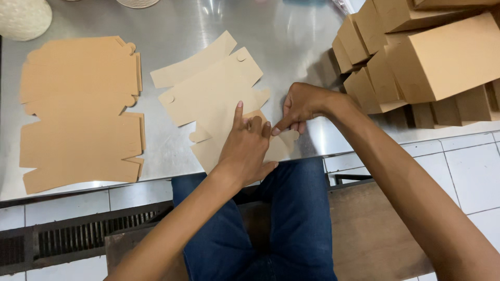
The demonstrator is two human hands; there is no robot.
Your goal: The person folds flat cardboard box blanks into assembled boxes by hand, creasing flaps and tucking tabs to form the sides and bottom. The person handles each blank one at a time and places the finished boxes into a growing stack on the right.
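On the steel table (291, 36), both hands' fingers (240, 112) press a flat cardboard blank (219, 96).

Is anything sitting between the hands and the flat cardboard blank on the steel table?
Nothing visible does. The left hand presses flat on the pale cardboard blank, and the right hand pinches its flap at the near right edge. The stack of blanks and folded boxes lie aside.

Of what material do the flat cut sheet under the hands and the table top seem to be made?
The flat cut sheet: probably thin card, matte pale tan, with die-cut tabs and fold lines. The table top: apparently stainless steel, brushed grey, with streaky light reflections.
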